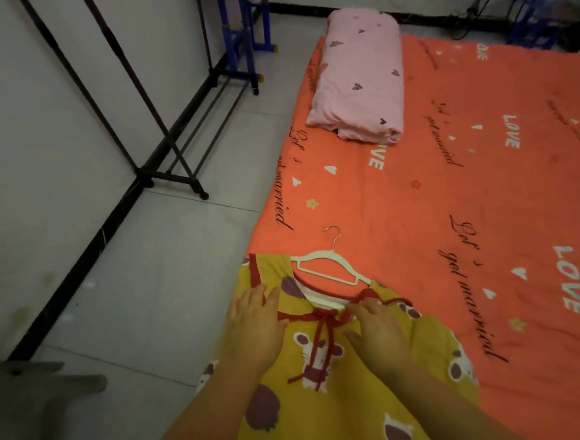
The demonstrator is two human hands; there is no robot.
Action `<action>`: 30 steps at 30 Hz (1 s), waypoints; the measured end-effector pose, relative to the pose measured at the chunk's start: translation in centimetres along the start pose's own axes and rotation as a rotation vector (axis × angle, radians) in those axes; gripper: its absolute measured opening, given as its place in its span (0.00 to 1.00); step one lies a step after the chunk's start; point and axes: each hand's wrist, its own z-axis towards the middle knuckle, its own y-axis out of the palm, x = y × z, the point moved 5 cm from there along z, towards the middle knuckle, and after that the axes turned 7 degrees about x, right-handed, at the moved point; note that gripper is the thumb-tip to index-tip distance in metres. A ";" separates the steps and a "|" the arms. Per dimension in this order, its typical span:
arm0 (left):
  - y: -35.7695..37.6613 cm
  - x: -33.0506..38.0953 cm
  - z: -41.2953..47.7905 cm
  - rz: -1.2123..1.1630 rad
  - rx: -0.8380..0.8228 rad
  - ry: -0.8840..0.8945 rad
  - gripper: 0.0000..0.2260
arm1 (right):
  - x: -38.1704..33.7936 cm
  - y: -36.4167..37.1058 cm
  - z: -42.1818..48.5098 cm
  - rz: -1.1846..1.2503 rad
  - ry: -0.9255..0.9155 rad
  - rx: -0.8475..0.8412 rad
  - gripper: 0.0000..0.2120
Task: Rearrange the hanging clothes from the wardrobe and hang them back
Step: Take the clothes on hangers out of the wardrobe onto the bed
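I'm looking at the yellow printed dress (329, 406) spread flat at the lower middle of the frame, at the near left corner of the bed (451, 191), which has an orange cover. A white hanger (323, 269) is already inside its neckline, with the metal hook (332, 237) pointing up the frame onto the orange cover. A red bow (326, 320) is tied just below the collar.

Both hands are on the dress. The left hand (254, 322) lies flat on the left shoulder, its fingers (252, 293) straight and pressing the cloth; it holds nothing. The right hand (380, 330) rests on the right side of the neckline, thumb spread. Its fingers (367, 309) are stretched out onto the red trim beside the hanger arm. I see no clear pinch there, so I read it as flat too.

My read: this is the tidying step, with the dress being smoothed and squared on the hanger before it goes back up. Next, I'd want 1 hand to take the hanger near the hook and lift so the shoulders stay seated on both arms. Then it gets carried to the black clothes rail (158, 126) at the upper left, which stands on the tiled floor (147, 264) well apart from the dress.

A folded pink bundle (361, 77) sits further up the bed at the upper middle.
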 end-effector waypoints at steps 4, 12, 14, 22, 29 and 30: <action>-2.3 -0.7 -2.5 0.004 -0.005 0.009 0.26 | -3.0 -1.8 -2.1 -0.001 -0.036 0.005 0.22; -10.8 -4.0 -10.1 -0.039 0.095 0.004 0.24 | -12.6 -7.4 -7.4 -0.033 -0.155 0.022 0.25; -13.2 -5.4 -12.6 -0.045 0.142 -0.017 0.24 | -15.4 -8.6 -9.1 -0.028 -0.206 0.026 0.26; -20.4 -13.2 -25.8 0.019 0.308 -0.317 0.24 | -27.3 -11.0 -15.9 -0.042 -0.629 -0.017 0.25; -24.6 -15.7 -44.7 0.117 0.462 -0.770 0.25 | -37.5 -11.4 -26.6 0.010 -1.094 -0.141 0.25; -24.9 -15.6 -47.8 0.138 0.470 -0.844 0.25 | -38.8 -11.4 -28.7 0.028 -1.153 -0.149 0.24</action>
